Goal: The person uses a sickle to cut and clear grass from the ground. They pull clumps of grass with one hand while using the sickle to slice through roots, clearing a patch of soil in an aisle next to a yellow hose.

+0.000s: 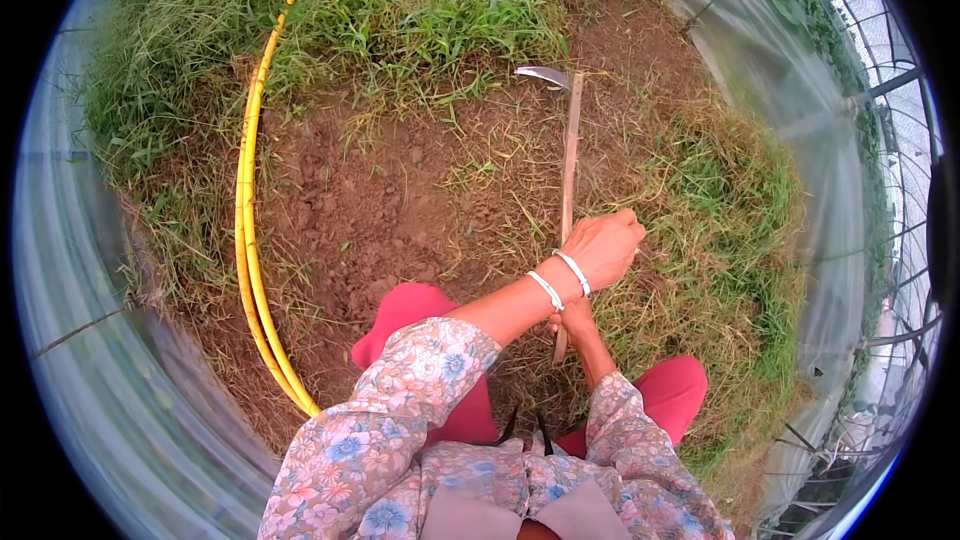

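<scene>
Head view, from where I sit at a distance: one sickle (571, 160), two bare hands, worked ground.

Item: sickle. Lies out in front of the person, blade (543, 73) far off and pointing left, wooden handle (569, 190) running back toward the body.

Item: right hand (574, 321). Closed around the handle near its butt; I judge this low grip gives reach and keeps the blade well away from the knees (674, 395).

Item: left hand (606, 248). Crossed over the right wrist, back upward, fingers bent, above cut, dry-looking grass (690, 260). I cannot tell how far it is closed or whether it has hold of anything.

Item: hose (247, 170), yellow, doubled; set along the left side, likely to spare it from the blade. Bare soil (365, 205) lies between it and the sickle.

Item: sheeting (85, 270), bounding both sides, bent by the lens.

Obscured: the left wrist, with two white bands (545, 291), covers part of the handle and right hand. Left fingertips turn out of sight. Whether the blade touches ground, I cannot make out. Hose runs off at the top and passes under a sleeve (390, 390).
</scene>
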`<state>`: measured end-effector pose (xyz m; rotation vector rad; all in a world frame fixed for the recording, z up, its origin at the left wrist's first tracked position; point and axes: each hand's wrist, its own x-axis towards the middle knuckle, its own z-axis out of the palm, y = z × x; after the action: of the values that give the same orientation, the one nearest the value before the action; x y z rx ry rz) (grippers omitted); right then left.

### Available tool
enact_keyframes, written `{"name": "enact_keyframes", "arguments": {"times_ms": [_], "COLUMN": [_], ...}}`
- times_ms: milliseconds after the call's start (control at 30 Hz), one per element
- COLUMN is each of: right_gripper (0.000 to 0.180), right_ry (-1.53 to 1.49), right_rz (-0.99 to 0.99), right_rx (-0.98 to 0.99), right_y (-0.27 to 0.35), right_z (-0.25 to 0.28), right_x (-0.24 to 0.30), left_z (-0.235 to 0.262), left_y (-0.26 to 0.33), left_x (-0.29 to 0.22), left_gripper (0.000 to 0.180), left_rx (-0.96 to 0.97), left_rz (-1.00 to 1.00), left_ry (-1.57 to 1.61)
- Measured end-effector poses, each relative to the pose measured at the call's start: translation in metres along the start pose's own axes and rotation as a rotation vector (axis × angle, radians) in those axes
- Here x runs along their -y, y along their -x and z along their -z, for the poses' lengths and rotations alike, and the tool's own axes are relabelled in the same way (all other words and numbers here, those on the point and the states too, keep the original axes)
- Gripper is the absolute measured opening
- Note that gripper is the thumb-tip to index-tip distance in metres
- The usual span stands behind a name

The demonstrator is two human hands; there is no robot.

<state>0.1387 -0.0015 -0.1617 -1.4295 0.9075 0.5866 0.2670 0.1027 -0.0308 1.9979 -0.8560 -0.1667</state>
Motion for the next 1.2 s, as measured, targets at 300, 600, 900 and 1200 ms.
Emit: {"name": "enact_keyframes", "arguments": {"times_ms": [300,600,900,1200], "right_gripper": [0.016,0.013,0.011,0.016], "right_ry": [-0.348,-0.296,-0.232,-0.685], "right_rz": [0.12,0.127,0.02,0.137], "right_rx": [0.08,0.057,0.192,0.027], "right_y": [-0.077,-0.057,-0.001,-0.044], "right_z": [-0.075,-0.038,-0.083,-0.037], "right_x": [0.041,0.045,-0.009,0.061], "left_z": [0.022,0.056,0.051,0.04], "left_y": [0.003,0.018,0.008,0.018], "left_x": [0.005,0.031,0.01,-0.005], "left_gripper": [0.016,0.018,0.016,0.013], "left_rx": [0.074,-0.058,-0.19,-0.126], "left_rz": [0.1,0.186,0.063,0.059], "left_ry": [-0.031,-0.036,-0.026,-0.134]}}
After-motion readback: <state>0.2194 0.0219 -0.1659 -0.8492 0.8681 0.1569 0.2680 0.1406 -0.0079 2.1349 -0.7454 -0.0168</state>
